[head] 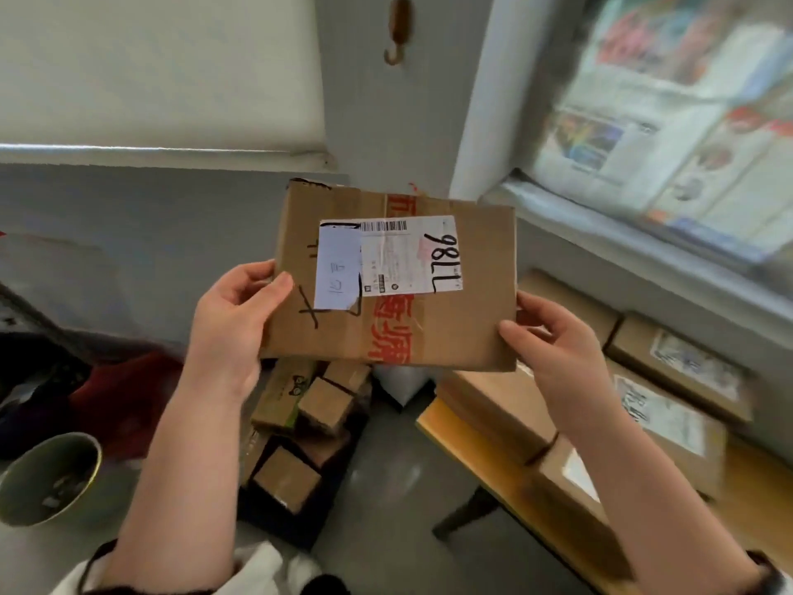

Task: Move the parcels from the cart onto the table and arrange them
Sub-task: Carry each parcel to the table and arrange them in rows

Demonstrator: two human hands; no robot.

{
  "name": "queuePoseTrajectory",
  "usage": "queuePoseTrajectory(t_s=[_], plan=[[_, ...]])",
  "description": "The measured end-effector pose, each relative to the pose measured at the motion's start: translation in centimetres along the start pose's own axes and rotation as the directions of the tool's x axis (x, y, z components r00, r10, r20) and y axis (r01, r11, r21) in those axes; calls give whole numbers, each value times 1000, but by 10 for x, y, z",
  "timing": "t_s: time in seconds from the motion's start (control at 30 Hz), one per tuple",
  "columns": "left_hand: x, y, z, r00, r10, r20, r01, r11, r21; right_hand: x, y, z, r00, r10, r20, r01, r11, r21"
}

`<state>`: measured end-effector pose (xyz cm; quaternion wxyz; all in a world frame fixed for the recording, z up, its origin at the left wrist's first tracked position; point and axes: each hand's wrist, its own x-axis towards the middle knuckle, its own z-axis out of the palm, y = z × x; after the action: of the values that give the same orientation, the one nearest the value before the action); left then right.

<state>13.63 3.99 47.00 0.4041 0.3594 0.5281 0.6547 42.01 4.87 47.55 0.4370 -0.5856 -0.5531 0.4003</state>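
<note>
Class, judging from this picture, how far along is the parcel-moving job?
Done: several parcels already lie on the table. In hand: the left hand and right hand grip a flat labelled parcel in the air. Left: small boxes sit on the cart.

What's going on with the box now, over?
Left hand, right hand grip parcel ends. Parcel in air, not on table. Boxes already crowd table.

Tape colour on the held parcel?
Tape is red with printed characters, across the brown parcel. Head view.
</note>
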Motion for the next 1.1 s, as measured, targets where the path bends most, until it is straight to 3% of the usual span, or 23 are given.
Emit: queuePoseTrajectory(t_s=[0.17, 0.3, 0.47, 0.6, 0.83, 1.1], plan=[[-59, -16, 131, 965, -90, 245, 102, 994, -36, -53, 19, -142, 975, 4, -220, -8, 1000, -17], [-104, -32, 222, 897, -159, 414, 166, 986, 19, -94, 43, -234, 920, 70, -386, -70, 997, 14], [-143, -49, 308, 762, -229, 606, 115, 968, 221, -133, 80, -307, 818, 212, -534, -157, 977, 148], [-164, -61, 359, 614, -302, 729, 45, 936, 350, -161, 103, -338, 684, 333, -649, -204, 941, 268], [-188, -106, 427, 416, -439, 796, 10, 878, 479, -183, 138, -377, 540, 420, -730, -341, 901, 267], [-196, -149, 477, 394, -513, 762, -26, 823, 567, -146, 186, -407, 475, 463, -748, -385, 874, 296]])
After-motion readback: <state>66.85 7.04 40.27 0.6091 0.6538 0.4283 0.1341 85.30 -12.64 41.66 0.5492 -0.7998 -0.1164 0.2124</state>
